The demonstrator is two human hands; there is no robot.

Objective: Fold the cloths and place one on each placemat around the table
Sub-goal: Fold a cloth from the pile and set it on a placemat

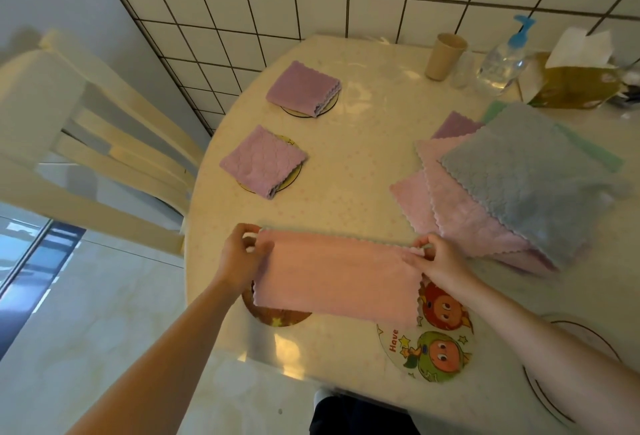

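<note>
Both hands, left (242,254) and right (438,258), pinch the pink cloth (336,279) by its far corners. It lies over a brown placemat (277,315) and a cartoon placemat (429,348)

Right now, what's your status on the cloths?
Left hand and right hand pinch pink cloth, folded once. Two purple cloths already on mats. Unfolded stack waits right. Nothing in the way.

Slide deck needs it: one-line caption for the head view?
Both hands, left hand and right hand, pinch a half-folded pink fleece cloth above the round cartoon placemat.
</note>
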